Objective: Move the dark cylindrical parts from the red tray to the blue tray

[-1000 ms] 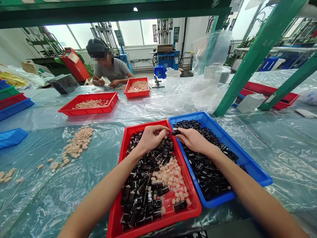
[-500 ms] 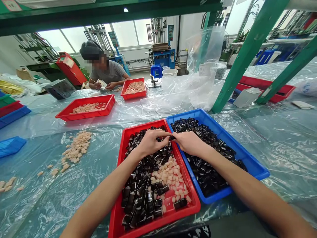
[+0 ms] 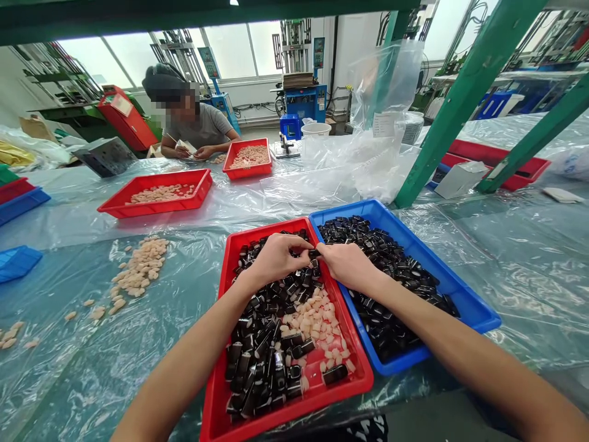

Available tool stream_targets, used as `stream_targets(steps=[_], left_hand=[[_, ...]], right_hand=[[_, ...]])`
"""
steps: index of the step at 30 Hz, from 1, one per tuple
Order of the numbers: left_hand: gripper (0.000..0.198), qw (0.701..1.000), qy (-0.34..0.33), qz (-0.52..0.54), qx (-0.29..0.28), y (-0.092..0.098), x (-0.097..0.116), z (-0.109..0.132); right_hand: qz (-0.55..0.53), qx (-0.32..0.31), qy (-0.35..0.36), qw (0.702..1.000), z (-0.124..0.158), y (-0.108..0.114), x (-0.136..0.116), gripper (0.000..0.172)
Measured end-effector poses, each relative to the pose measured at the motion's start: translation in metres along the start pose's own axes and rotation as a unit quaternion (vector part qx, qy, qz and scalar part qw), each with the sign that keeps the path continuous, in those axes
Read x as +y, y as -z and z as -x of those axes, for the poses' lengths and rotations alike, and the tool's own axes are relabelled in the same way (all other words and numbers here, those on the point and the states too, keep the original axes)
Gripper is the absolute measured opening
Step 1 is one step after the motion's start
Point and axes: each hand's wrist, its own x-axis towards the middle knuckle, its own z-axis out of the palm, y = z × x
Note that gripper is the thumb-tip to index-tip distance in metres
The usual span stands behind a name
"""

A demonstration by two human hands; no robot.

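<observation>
Above red tray (image 3: 288, 412) | left hand (image 3: 276, 261), right hand (image 3: 350, 267) pinched close | fingers (image 3: 304, 244) hide anything held

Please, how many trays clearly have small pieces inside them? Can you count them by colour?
Red: 3 (near red tray, middle red tray, far red tray)
Blue: 1 (blue tray)
Total: 4

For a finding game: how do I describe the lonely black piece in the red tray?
On the plastic-covered table, find the red tray beside the blue tray. Near its front rim, below the pale pieces, one black piece lies on bare red, apart from the pile.
</observation>
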Motion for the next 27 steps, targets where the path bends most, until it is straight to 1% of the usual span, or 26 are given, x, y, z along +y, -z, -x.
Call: stream_targets(steps=[3,5,9,13,17,21,24,27], left_hand=[[0.028,0.999,-0.020,-0.039,0.025,-0.003,0.000,0.001],[0.029,0.997,-0.031,-0.043,0.051,-0.006,-0.001,0.002],[0.025,0.995,-0.010,0.000,0.104,-0.013,-0.004,0.002],[0.024,0.990,0.004,0.029,0.140,-0.014,-0.002,0.002],[0.024,0.986,-0.001,0.051,0.157,-0.015,0.000,0.002],[0.022,0.984,0.000,0.076,0.163,-0.017,-0.003,0.002],[0.021,0.982,0.014,0.089,0.164,-0.017,-0.003,0.001],[0.018,0.971,0.043,0.156,0.175,-0.016,0.001,-0.001]], right_hand=[[0.003,0.013,-0.004,1.000,0.000,-0.001,0.000,0.019],[0.003,0.016,-0.010,1.000,0.000,0.000,0.001,0.018],[-0.003,0.020,-0.018,1.000,0.001,0.005,0.004,0.018],[-0.011,0.040,-0.019,0.999,0.002,0.008,0.006,0.018],[-0.014,0.052,-0.012,0.998,0.003,0.009,0.007,0.019],[-0.022,0.056,-0.007,0.998,0.003,0.010,0.009,0.020],[-0.029,0.056,0.001,0.998,0.002,0.012,0.012,0.021],[-0.037,0.052,0.002,0.998,0.003,0.014,0.014,0.023]])
